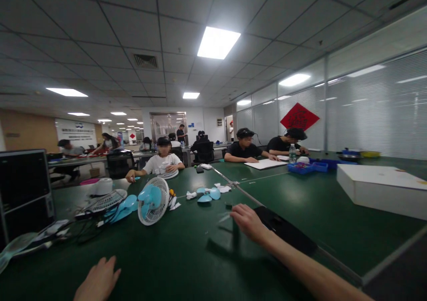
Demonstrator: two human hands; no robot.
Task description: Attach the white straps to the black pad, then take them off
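Hands apart: my left hand (96, 283) lies open, my right hand (248, 223) hovers by a flat black pad (287, 234) (grip unclear); white-caged blue fan (153, 201) stands whole, blue plastic blades (208, 195) lie loose.

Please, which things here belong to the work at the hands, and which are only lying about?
Likely in use: black flat case beside the right hand; small fan; loose blue blades; the left hand, open.
Lying about: white box; blue trays; water bottle; dark monitor.

Wht box (380, 192), blue trays (307, 167) rt
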